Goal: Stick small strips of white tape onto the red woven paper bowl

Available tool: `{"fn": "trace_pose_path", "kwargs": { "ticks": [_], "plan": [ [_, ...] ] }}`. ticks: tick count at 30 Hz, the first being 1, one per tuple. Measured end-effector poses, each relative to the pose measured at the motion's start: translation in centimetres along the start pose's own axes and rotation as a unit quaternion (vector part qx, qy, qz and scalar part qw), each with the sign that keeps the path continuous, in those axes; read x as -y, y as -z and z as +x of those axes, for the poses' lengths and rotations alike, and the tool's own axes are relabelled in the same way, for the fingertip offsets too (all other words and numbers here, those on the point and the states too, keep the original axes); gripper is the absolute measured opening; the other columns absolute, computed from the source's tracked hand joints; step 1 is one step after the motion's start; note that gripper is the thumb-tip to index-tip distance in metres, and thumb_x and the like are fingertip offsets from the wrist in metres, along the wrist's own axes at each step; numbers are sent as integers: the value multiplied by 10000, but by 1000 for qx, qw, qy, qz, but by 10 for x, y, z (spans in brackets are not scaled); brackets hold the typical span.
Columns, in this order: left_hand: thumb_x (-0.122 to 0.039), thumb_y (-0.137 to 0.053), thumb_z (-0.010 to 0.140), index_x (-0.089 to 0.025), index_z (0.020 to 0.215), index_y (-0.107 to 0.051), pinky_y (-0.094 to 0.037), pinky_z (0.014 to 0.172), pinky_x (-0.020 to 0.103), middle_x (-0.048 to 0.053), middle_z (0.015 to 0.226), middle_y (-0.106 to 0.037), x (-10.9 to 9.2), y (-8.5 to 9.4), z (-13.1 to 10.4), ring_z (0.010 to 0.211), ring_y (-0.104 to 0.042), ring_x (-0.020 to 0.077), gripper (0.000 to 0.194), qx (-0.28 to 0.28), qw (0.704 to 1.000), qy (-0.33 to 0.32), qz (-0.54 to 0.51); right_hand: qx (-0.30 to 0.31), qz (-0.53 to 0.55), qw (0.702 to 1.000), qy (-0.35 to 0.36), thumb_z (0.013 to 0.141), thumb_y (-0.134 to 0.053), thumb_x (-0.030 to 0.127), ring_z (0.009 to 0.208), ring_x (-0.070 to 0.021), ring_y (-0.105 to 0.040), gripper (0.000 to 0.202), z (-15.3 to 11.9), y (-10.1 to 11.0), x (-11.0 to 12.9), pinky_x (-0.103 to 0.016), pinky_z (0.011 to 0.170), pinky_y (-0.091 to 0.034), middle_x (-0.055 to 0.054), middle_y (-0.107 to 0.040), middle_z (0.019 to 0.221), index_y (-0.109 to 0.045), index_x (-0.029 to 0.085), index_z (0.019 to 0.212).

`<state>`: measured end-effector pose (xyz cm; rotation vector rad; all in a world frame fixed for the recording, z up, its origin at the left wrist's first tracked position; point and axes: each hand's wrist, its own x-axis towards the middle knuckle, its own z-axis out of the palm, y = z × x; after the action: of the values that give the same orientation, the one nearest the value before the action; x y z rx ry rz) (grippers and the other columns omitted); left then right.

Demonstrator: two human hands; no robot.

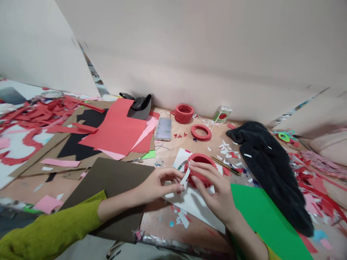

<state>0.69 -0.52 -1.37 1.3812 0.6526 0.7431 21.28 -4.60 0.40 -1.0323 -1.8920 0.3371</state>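
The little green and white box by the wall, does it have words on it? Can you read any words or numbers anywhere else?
No text here can be read.
Little green and white box: a red round mark shows, any print too small to read.
Phone: screen blurred, nothing readable.
Tape dispenser: no label visible.
Paper strip between the left hand and right hand: blank white.

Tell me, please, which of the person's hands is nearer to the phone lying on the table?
Left. The left hand is just below the phone; the right hand is farther right, at the red paper ring.
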Motion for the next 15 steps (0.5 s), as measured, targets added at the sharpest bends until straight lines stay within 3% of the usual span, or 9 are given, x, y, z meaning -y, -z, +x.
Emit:
{"fn": "trace_pose_path", "kwargs": {
  "ticks": [5,13,15],
  "plan": [
    [-274,-742,765,-158,875,-714,-490,763,253,31,847,-705,-3,-1,-1,776,-603,127,163,-32,995,-26,92,-14,20,1000,-11,883,-628,120,1121,-217,-642,308,-5,-10,2,-377,971,-530,-91,-664,1234,-676,247,1159],
    [-281,-720,798,-172,886,-727,-492,771,248,31,861,-726,-3,0,-2,794,-625,131,140,-5,992,-35,121,-12,115,987,-110,889,-631,183,1135,-237,-629,72,-11,-14,-3,-414,956,-534,-96,-673,1196,-659,228,938],
    [-290,-716,800,-175,893,-732,-496,770,257,34,859,-729,-3,-1,-2,798,-630,139,148,-9,992,-28,126,-24,135,983,-124,886,-639,190,1147,-242,-624,91,-13,-16,-5,-427,969,-529,-101,-663,1217,-638,227,969]
  ]
}}
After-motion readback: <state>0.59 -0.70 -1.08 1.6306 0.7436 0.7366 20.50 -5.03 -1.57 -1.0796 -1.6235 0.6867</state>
